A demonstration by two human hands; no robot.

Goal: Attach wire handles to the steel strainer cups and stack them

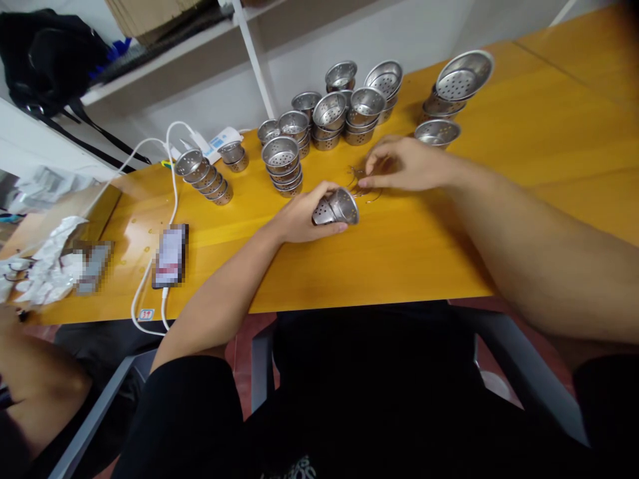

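My left hand [304,216] is closed round a small perforated steel cup [337,207], held on its side just above the yellow table [399,259]. My right hand [402,163] rests on the table a little beyond it, fingers pinched on a thin wire piece [363,189] lying among a few such wires. Stacks of the same steel cups [282,163] stand right behind both hands.
More cup stacks [344,110] and wider perforated bowls [456,83] fill the far side. A phone [170,255] on a white cable [172,199] lies at left, with crumpled wrappers [47,259]. Another person's arm [34,386] is at lower left. White shelving [249,40] stands behind.
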